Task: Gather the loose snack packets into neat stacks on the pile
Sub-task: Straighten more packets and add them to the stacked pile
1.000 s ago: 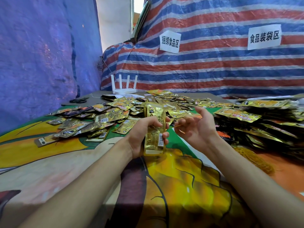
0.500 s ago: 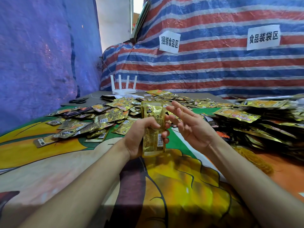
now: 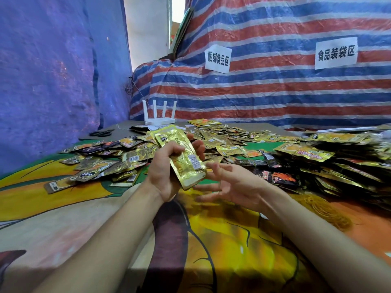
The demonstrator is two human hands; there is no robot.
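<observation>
Striped tarpaulin point(image 3: 275, 98) with two white signs backs a cartoon-printed cloth point(image 3: 232, 240). Loose gold-and-black packets point(image 3: 101, 166), too many to count, lie far left. At centre the left hand point(image 3: 167, 172) grips a shiny gold packet bundle point(image 3: 182, 157), tilted. Just right, the right hand point(image 3: 237, 185) is spread, empty. Stacked packets point(image 3: 338, 161) sit right.

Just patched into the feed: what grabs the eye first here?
The left hand at centre grips a tilted gold packet bundle, with the right hand open beside it. Behind them, loose snack packets litter the cartoon-print table cover; stacked packets rise at right.
</observation>
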